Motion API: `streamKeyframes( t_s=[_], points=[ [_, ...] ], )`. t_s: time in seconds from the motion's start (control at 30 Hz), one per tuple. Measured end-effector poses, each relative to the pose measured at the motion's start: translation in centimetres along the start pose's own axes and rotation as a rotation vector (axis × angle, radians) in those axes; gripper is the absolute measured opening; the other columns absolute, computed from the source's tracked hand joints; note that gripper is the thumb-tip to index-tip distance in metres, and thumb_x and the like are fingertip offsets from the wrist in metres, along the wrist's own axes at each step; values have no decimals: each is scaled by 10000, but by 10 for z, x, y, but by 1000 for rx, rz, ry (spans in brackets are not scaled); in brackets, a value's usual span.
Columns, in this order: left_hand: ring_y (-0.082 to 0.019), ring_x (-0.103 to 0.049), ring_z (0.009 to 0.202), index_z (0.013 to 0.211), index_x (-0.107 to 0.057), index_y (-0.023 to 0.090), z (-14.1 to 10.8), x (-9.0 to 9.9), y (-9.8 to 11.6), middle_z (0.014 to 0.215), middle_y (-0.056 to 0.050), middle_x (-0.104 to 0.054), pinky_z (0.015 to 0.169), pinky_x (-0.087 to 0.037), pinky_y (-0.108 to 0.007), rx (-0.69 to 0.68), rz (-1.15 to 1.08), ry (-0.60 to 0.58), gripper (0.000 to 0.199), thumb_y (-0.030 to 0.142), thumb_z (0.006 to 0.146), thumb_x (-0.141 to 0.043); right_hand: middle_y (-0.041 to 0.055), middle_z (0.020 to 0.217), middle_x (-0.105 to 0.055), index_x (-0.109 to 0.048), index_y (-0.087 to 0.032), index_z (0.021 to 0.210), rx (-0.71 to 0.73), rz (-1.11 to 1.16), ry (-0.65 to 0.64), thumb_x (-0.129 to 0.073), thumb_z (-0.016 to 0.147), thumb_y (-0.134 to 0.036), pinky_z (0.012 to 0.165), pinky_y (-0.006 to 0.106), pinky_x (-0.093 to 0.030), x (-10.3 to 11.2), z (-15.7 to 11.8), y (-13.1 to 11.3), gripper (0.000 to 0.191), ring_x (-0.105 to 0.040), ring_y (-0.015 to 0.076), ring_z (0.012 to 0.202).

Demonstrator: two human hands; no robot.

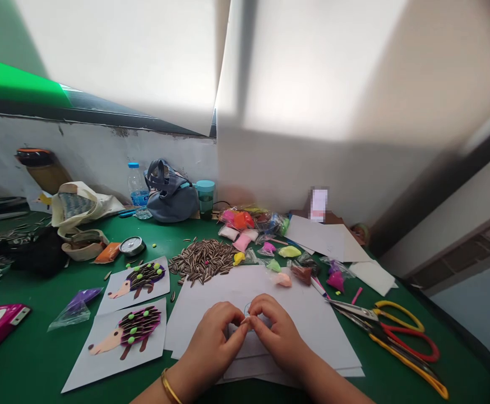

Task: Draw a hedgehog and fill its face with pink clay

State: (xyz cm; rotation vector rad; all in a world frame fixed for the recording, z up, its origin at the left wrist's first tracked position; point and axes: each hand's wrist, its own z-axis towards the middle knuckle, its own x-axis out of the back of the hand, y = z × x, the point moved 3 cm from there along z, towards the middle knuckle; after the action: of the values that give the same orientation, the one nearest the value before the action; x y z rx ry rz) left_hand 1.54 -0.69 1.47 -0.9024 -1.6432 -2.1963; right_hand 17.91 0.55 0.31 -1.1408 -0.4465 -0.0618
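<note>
My left hand (222, 336) and my right hand (276, 331) meet fingertip to fingertip above a stack of white paper (329, 342). Both are pinched closed; whatever small piece lies between the fingertips is too hidden to name. Behind the fingers a bit of blue line drawing shows on the top sheet. To the left lie two white cards, each with a clay hedgehog: the nearer hedgehog (110, 341) and the farther hedgehog (123, 289) have dark seed spines and green dots. A pile of sunflower seeds (203, 259) rests at the paper's far left corner.
Bags of coloured clay (243, 224) lie behind the paper, with a peach lump (283, 279) on its far edge. Scissors (396, 325) lie on the right. A blue bag (171, 196), a water bottle (138, 185) and a teal-lidded cup (205, 199) stand by the wall.
</note>
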Motion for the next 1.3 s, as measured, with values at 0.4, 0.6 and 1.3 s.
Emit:
streamKeyframes(
  t_s=[0.4, 0.6, 1.3],
  points=[
    [-204, -583, 811, 797, -595, 205, 2, -1, -3, 835, -38, -619, 754, -456, -313, 32, -201, 43, 275, 401, 960, -492, 44, 911, -607, -618, -217, 868, -21, 20, -27, -525, 954, -344, 821, 332, -450, 3, 0, -4, 180, -566, 195, 895],
    [-227, -587, 929, 1046, -622, 225, 0, -3, -7, 980, -49, -641, 845, -456, -343, 34, -164, 53, 245, 388, 866, -658, 35, 902, -613, -607, -219, 804, -51, 50, 9, -584, 931, -309, 837, 325, -455, 1, 0, -7, 157, -576, 189, 899],
    [-197, -585, 814, 777, -606, 205, 4, -1, -8, 820, -23, -622, 763, -455, -309, 38, -223, 41, 281, 456, 901, -597, 33, 862, -579, -614, -215, 810, -21, 72, 13, -551, 946, -355, 788, 319, -453, 5, 0, -7, 205, -559, 185, 845]
  ],
)
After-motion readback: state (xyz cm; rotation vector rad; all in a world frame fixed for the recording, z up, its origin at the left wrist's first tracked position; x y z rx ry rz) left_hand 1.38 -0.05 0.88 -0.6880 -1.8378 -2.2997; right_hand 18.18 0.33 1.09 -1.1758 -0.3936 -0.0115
